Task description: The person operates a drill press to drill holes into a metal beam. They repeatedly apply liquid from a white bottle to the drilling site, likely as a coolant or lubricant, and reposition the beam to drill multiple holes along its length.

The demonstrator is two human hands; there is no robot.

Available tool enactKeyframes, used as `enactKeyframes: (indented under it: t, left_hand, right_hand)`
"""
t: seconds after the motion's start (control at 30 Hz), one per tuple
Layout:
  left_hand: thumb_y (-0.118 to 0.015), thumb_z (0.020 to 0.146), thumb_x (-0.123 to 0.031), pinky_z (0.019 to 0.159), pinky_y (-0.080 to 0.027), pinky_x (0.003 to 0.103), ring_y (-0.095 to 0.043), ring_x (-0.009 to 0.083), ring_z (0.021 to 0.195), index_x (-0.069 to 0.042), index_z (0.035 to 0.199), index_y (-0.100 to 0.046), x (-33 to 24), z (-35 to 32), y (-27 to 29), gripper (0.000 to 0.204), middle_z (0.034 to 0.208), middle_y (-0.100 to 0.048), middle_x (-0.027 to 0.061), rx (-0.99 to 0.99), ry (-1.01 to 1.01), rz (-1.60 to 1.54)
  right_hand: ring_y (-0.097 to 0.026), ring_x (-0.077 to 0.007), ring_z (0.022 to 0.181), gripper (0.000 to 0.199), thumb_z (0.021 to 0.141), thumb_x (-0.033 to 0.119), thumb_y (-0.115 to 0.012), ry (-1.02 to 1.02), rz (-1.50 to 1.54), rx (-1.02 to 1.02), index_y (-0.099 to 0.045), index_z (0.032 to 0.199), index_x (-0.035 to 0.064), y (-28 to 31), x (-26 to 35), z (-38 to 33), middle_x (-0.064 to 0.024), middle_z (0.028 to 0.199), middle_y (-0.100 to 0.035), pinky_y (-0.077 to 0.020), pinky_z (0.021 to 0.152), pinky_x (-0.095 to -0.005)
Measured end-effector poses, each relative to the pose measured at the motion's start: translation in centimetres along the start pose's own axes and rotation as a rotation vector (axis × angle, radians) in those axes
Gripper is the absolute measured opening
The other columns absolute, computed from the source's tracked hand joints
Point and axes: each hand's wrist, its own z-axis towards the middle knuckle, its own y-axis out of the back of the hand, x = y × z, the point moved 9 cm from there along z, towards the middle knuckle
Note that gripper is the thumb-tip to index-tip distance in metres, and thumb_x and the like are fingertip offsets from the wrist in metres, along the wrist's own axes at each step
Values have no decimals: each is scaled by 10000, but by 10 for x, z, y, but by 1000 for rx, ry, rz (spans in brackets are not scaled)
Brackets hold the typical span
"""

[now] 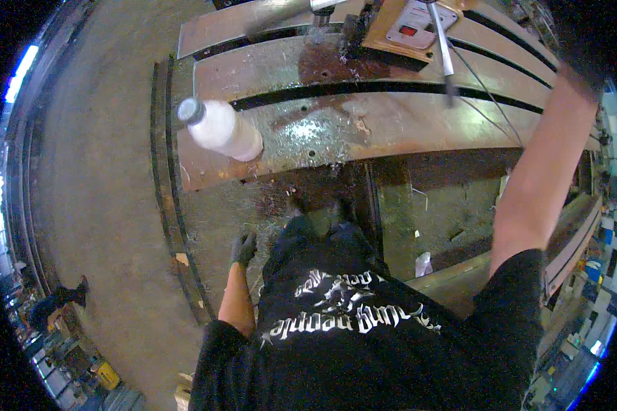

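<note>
The broad rusty slotted steel counter [391,123] carries bright metal shavings, so some cutting looks done. The right arm reaches up out of view, its hand's grip untellable, while the dark-gloved left hand [243,248] hangs loose, holding nothing. A white plastic bottle with grey cap [219,128] stands at the counter's left end; a pale switch box with red button [418,24] sits at top.

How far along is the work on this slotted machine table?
Some cutting looks done: metal chips lie on the rusty slotted table beside a white plastic bottle. In hand: the right arm reaches up toward the machine's handle, hand out of sight; the gloved left hand hangs free. What remains can't be told.
</note>
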Motion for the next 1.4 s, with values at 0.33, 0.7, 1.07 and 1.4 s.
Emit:
enactKeyframes:
  t: [0.33,0.7,1.07,1.4]
  left_hand:
    - [-691,955,-436,541,-475,319,-600,147,617,-80,1083,-682,86,-50,42,378,782,-644,38,5,252,6]
    - [-683,963,-447,987,-506,439,-664,368,1173,31,1398,-572,-84,-66,49,655,1320,-667,256,-519,-134,336]
    - [-680,998,-205,1085,-456,419,-556,303,1274,12,1541,-371,-281,-209,74,662,1465,-523,188,-952,-732,-336]
    - [-878,797,-199,1101,-455,457,-509,323,1338,-43,1520,-336,-449,-239,25,916,1407,-533,169,-635,-1231,-299]
  right_hand:
    - [-529,-232,666,329,941,396,-598,-924,1104,-723,-530,705,176,54,-248,-278,-15,657,-530,-431,644,-425]
    - [-605,-280,730,395,980,461,-561,-127,-13,-91,-625,839,97,118,-56,-16,-64,720,-598,-530,764,-482]
    - [-651,-205,780,498,1038,500,-546,245,-562,1064,-713,957,38,-228,141,-43,-68,792,-653,-568,776,-362]
    - [-668,-187,838,477,1006,491,-604,836,-530,1238,-736,983,32,-264,148,-62,-94,806,-670,-553,775,-346]
